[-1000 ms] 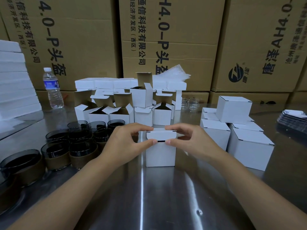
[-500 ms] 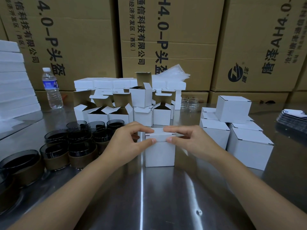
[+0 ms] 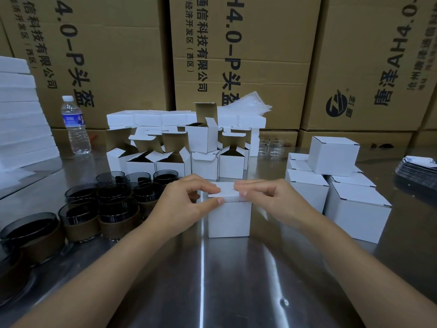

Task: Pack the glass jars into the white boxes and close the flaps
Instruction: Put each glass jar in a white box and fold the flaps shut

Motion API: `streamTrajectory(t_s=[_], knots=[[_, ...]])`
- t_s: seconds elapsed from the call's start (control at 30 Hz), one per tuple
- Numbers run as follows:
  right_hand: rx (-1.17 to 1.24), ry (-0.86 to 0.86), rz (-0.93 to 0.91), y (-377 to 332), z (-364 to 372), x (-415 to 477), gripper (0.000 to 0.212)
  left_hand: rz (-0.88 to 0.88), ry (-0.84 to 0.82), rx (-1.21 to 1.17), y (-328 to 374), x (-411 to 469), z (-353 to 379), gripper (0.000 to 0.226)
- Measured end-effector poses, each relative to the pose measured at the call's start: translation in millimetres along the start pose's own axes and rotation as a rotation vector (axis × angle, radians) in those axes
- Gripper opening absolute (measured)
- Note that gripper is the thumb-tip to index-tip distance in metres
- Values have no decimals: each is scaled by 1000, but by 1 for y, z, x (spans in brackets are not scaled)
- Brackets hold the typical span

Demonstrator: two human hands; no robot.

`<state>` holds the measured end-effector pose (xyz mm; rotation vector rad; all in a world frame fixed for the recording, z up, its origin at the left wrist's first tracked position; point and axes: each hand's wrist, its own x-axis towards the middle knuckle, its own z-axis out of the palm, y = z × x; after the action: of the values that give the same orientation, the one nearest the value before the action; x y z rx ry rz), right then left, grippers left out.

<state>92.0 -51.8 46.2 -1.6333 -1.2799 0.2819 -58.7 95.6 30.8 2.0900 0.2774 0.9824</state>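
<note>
A small white box [image 3: 229,218] stands on the steel table [image 3: 236,280] right in front of me, its lid flap down flat on top. My left hand [image 3: 182,204] holds the box's top left edge, thumb on the front and fingers on the lid. My right hand [image 3: 267,200] holds the top right edge the same way. Dark glass jars with brown bands [image 3: 101,204] cluster at the left. Several white boxes with raised flaps [image 3: 170,152] stand behind. Closed white boxes [image 3: 340,185] are stacked at the right.
A water bottle [image 3: 75,125] stands at the back left beside a stack of white foam sheets [image 3: 21,119]. Large brown cartons [image 3: 236,55] wall off the back. Clear glasses [image 3: 270,147] sit behind the boxes. A pile of dark cards [image 3: 418,171] lies at the far right.
The lid flap, slightly raised with a dark gap a second ago, has been pressed down flat. Both hands stayed at the box's top edges.
</note>
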Motion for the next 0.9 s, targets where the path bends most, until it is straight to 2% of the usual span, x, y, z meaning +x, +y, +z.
streamTrajectory(t_s=[0.1,0.27,0.73,0.9], knots=[[55,22,54,1,3,1,23,0,-5,-13,-1,1,0,8],[100,56,58,3,7,4,33,-49,-19,-62,0,2,-1,24],[50,45,26,3,7,2,26,-27,-40,-40,-1,2,-2,33],[21,46,6,4,9,4,32,-16,-70,-20,0,1,-2,33]])
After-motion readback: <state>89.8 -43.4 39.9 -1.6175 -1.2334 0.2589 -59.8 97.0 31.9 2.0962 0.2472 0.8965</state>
